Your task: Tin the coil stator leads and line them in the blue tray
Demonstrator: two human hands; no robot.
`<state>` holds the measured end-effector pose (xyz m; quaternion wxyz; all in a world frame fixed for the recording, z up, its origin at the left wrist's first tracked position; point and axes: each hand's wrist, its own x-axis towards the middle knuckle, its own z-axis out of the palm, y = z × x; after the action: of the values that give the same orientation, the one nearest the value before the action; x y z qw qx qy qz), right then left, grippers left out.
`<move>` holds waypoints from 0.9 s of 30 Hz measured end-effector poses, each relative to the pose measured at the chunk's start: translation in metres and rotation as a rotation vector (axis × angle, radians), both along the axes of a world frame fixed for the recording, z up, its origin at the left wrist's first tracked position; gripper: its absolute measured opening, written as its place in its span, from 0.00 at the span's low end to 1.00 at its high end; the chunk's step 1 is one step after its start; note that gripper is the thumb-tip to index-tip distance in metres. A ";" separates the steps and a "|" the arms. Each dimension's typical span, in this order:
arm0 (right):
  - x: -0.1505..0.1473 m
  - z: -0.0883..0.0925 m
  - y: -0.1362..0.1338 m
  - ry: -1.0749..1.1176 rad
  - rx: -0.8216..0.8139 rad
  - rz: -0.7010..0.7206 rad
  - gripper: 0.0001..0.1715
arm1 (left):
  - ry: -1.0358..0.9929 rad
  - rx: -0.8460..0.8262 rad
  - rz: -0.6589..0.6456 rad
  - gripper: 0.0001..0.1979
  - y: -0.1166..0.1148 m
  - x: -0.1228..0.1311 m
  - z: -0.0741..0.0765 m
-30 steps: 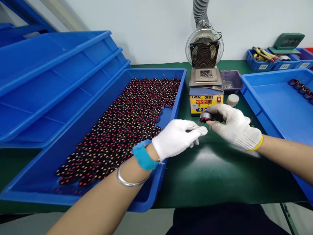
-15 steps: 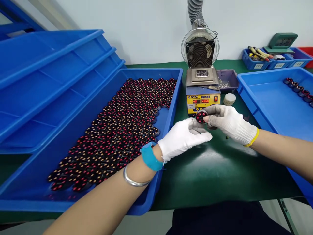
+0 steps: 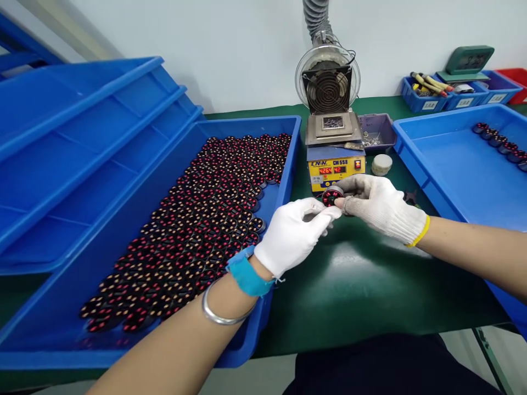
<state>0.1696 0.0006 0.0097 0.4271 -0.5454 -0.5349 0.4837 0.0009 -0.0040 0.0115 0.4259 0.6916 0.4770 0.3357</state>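
Observation:
A small round motor [image 3: 331, 196], black with red spots on its face, is held just in front of the soldering pot [image 3: 332, 171]. My right hand [image 3: 376, 204], in a whitish glove with a yellow cuff, grips it between thumb and fingers. From the left, my white-gloved left hand [image 3: 293, 230] comes up to the motor's lower edge, thumb and fingers pinched together. What lies in that pinch is too small or hidden to tell. Many similar motors [image 3: 193, 219] lie packed in the big blue tray [image 3: 284, 189] at my left.
A fan [image 3: 328, 90] with a grey duct stands behind the pot. Right of it are a purple bin [image 3: 381, 131] and a round whitish container [image 3: 381, 164]. A second blue tray [image 3: 448, 159] with several motors is at right. Stacked blue trays [image 3: 82, 148] rise at left.
My left thumb and fingers, apart before, have come together beside the motor. The motor stays in my right hand, and the whole view has shifted slightly.

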 end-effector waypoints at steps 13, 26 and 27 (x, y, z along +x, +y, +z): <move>0.020 0.020 0.027 -0.358 0.356 -0.006 0.14 | -0.053 -0.053 0.033 0.11 0.012 -0.010 0.000; 0.030 0.062 0.161 -1.398 0.480 -0.097 0.21 | 0.667 -0.152 -0.315 0.35 0.013 -0.006 -0.009; 0.029 0.061 0.165 -1.424 0.459 -0.086 0.21 | 0.673 -0.151 -0.317 0.35 0.012 -0.006 -0.009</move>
<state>0.1982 0.1656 0.0704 0.0991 -0.6442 -0.7477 -0.1271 -0.0049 0.0083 0.0026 0.3417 0.7952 0.5007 -0.0163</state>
